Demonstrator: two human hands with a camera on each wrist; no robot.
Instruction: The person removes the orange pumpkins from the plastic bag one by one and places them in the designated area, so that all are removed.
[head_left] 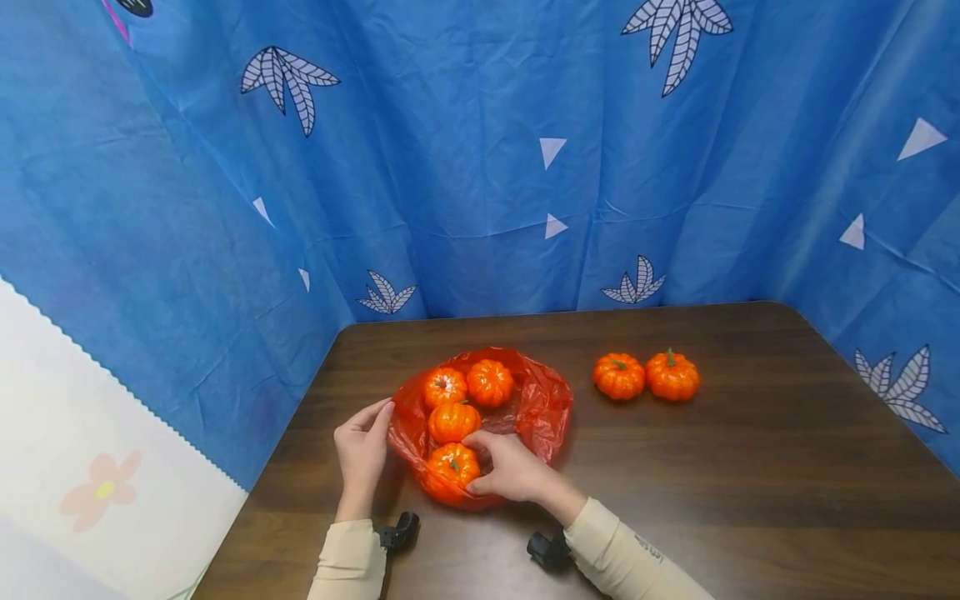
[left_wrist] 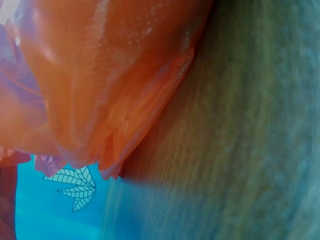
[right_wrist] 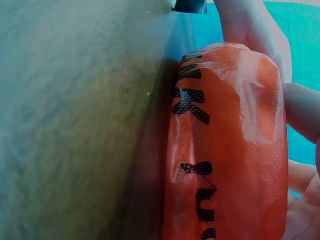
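Hands (head_left: 362,450) (head_left: 517,468) at bag (head_left: 546,408), lettering (right_wrist: 190,95) right-wrist only

Black wrist cameras (head_left: 550,552) accompany cream sleeves (head_left: 348,560), the right marked with dark lettering (head_left: 648,548).

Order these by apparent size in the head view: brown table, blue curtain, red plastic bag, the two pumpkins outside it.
Blue curtain
Brown table
Red plastic bag
Left outside pumpkin, right outside pumpkin: too alike to rank.
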